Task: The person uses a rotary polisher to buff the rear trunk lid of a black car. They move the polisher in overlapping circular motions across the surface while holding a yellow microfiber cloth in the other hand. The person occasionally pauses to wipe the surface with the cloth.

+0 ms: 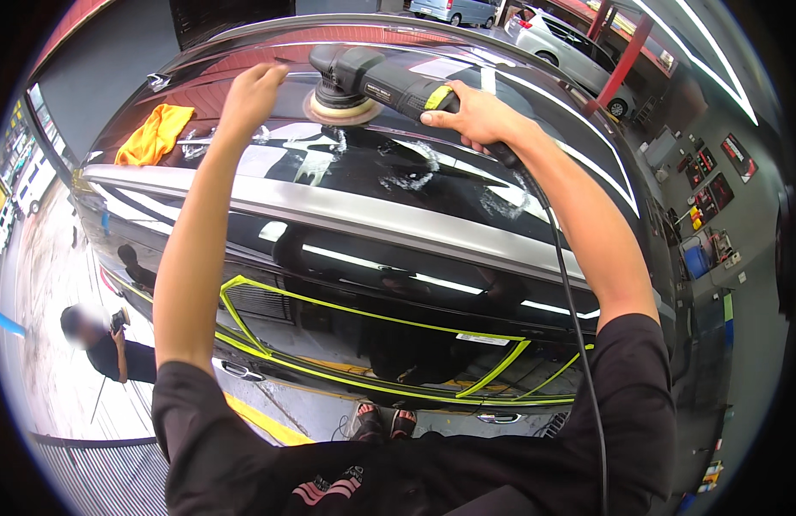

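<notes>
Glossy black paint covers the car, which fills the view from 9 o'clock round to 3. A silver roof rail runs across it from 10 o'clock towards 3, and yellow-green tape outlines the side glass around 6 o'clock. A black cord trails from 1 o'clock down towards 5, passing in front of the rail; whether it touches the metal I can't tell. If it does, a tug could rub grit along the finish.

The polisher is over the roof at 12 o'clock, its head pointing towards 11. Orange cloth lies bunched on the roof at 10 o'clock; a running head straying that way could snatch it up.

The right hand, at 1 o'clock, is wrapped around the polisher's rear handle. The left hand, between 10 and 11, has its fingers bent inward just beside the head, apart from it; its palm is hidden, so I can't tell whether it holds anything. With only one hand steadying the tool, the head could kick or tip, and the pale pad's edge might mark the paint. White smears dot the roof from 10 o'clock to 2; dried too long, they could turn stubborn.
</notes>
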`<control>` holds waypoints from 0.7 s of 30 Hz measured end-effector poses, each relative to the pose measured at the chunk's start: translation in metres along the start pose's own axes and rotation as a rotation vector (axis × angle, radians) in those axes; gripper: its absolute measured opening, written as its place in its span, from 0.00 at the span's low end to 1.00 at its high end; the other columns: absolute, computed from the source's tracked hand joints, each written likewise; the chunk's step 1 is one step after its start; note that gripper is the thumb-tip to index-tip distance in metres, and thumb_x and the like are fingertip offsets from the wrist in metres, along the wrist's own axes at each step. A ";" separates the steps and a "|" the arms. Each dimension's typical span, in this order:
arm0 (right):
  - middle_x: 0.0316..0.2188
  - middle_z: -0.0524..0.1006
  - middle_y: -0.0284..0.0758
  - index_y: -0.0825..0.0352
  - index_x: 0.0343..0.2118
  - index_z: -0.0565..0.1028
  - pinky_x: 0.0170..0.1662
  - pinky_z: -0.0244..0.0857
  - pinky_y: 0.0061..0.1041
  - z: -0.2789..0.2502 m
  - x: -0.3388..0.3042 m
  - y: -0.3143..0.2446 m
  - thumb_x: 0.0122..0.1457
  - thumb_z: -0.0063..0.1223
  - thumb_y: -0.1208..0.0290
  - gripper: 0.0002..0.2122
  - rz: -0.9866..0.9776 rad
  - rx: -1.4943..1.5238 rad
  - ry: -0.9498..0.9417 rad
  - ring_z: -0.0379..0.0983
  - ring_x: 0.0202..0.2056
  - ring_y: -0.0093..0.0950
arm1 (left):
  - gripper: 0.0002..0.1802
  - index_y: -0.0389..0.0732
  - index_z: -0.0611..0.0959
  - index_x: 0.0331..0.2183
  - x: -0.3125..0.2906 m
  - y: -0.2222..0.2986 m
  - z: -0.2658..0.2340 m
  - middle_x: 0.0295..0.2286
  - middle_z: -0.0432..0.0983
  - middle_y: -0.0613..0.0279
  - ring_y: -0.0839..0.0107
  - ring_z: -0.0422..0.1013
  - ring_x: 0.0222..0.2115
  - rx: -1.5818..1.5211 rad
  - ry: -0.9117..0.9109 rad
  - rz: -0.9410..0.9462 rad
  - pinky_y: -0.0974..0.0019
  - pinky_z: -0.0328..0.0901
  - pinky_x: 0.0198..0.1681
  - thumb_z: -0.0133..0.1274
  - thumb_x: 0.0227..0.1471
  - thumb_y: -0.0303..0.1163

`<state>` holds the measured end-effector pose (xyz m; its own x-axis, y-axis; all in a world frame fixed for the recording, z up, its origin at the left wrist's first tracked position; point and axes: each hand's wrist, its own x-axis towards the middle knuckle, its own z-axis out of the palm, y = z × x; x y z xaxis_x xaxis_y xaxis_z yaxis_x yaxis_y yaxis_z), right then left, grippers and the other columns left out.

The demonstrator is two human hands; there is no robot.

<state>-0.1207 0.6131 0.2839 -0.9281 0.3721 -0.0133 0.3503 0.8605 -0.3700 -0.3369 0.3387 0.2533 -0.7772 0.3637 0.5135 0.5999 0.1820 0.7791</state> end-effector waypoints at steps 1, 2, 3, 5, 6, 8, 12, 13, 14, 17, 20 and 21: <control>0.20 0.77 0.39 0.68 0.63 0.59 0.20 0.70 0.28 -0.003 -0.006 0.007 0.57 0.58 0.38 0.43 0.005 0.007 -0.001 0.76 0.18 0.27 | 0.24 0.34 0.84 0.45 0.020 -0.002 0.018 0.41 0.82 0.48 0.61 0.76 0.44 0.026 -0.011 0.007 0.62 0.66 0.50 0.51 0.58 0.44; 0.21 0.78 0.40 0.70 0.63 0.59 0.21 0.71 0.29 -0.004 -0.011 0.013 0.56 0.59 0.37 0.44 0.008 0.014 -0.003 0.77 0.19 0.28 | 0.25 0.35 0.84 0.47 0.039 -0.008 0.036 0.44 0.81 0.47 0.58 0.76 0.47 0.054 -0.021 0.013 0.60 0.65 0.53 0.52 0.58 0.46; 0.19 0.76 0.37 0.67 0.63 0.60 0.18 0.68 0.26 -0.003 -0.016 0.018 0.57 0.59 0.39 0.42 0.022 0.014 0.029 0.73 0.15 0.24 | 0.27 0.36 0.83 0.48 0.055 -0.012 0.055 0.46 0.81 0.47 0.57 0.75 0.49 0.076 -0.028 -0.015 0.60 0.65 0.54 0.53 0.57 0.47; 0.18 0.76 0.37 0.66 0.64 0.60 0.18 0.67 0.26 -0.008 -0.034 0.021 0.57 0.59 0.40 0.41 0.067 0.038 0.020 0.73 0.15 0.24 | 0.30 0.38 0.82 0.52 0.077 -0.012 0.093 0.48 0.79 0.47 0.56 0.74 0.52 0.110 -0.045 -0.066 0.59 0.64 0.57 0.54 0.55 0.50; 0.18 0.75 0.36 0.66 0.64 0.60 0.18 0.67 0.26 -0.009 -0.040 0.024 0.57 0.59 0.40 0.41 0.070 0.040 0.023 0.73 0.15 0.24 | 0.31 0.39 0.81 0.53 0.084 -0.009 0.109 0.49 0.79 0.48 0.56 0.73 0.53 0.155 -0.029 -0.081 0.58 0.63 0.58 0.54 0.54 0.51; 0.18 0.75 0.35 0.66 0.64 0.60 0.18 0.67 0.27 -0.014 -0.052 0.034 0.57 0.60 0.41 0.41 0.094 0.041 0.039 0.73 0.15 0.24 | 0.34 0.41 0.80 0.54 0.091 0.002 0.142 0.50 0.78 0.49 0.57 0.72 0.54 0.234 -0.004 -0.107 0.58 0.63 0.59 0.55 0.53 0.53; 0.17 0.73 0.35 0.69 0.65 0.58 0.18 0.67 0.26 -0.022 -0.073 0.058 0.57 0.61 0.43 0.42 0.101 0.060 0.056 0.71 0.14 0.24 | 0.33 0.37 0.82 0.52 0.101 0.013 0.189 0.50 0.78 0.49 0.61 0.73 0.52 0.119 -0.087 -0.173 0.62 0.65 0.56 0.60 0.51 0.51; 0.17 0.73 0.35 0.69 0.65 0.58 0.19 0.67 0.26 -0.022 -0.075 0.064 0.57 0.61 0.43 0.43 0.093 0.053 0.046 0.71 0.14 0.24 | 0.30 0.34 0.84 0.47 0.108 0.004 0.195 0.43 0.81 0.50 0.65 0.76 0.45 0.093 -0.098 -0.167 0.64 0.68 0.50 0.61 0.51 0.50; 0.17 0.73 0.35 0.69 0.66 0.57 0.19 0.67 0.26 -0.023 -0.078 0.069 0.57 0.61 0.42 0.43 0.093 0.044 0.033 0.71 0.14 0.24 | 0.29 0.33 0.85 0.45 0.112 0.003 0.203 0.41 0.82 0.51 0.66 0.76 0.42 0.064 -0.129 -0.172 0.64 0.68 0.48 0.61 0.51 0.49; 0.17 0.73 0.35 0.69 0.66 0.57 0.19 0.67 0.25 -0.035 -0.096 0.078 0.56 0.63 0.43 0.44 0.162 0.083 0.029 0.70 0.14 0.23 | 0.25 0.30 0.87 0.39 0.112 0.006 0.231 0.34 0.82 0.53 0.69 0.76 0.34 -0.031 -0.122 -0.151 0.64 0.68 0.42 0.61 0.53 0.46; 0.18 0.73 0.34 0.66 0.66 0.57 0.19 0.67 0.24 -0.041 -0.110 0.097 0.56 0.63 0.44 0.43 0.201 0.076 0.041 0.70 0.15 0.22 | 0.24 0.30 0.86 0.39 0.094 0.022 0.262 0.33 0.82 0.51 0.68 0.76 0.35 -0.329 -0.194 -0.217 0.65 0.69 0.42 0.61 0.55 0.45; 0.18 0.73 0.33 0.63 0.67 0.57 0.19 0.67 0.23 -0.041 -0.114 0.103 0.56 0.63 0.45 0.42 0.198 0.059 0.058 0.70 0.15 0.22 | 0.24 0.30 0.85 0.42 0.091 0.029 0.267 0.36 0.82 0.49 0.67 0.76 0.38 -0.351 -0.215 -0.222 0.64 0.69 0.44 0.61 0.56 0.44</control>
<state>0.0261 0.6736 0.2857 -0.8323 0.5530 -0.0385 0.5158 0.7471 -0.4192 -0.3393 0.6211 0.2262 -0.8006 0.5384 0.2630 0.2937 -0.0299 0.9554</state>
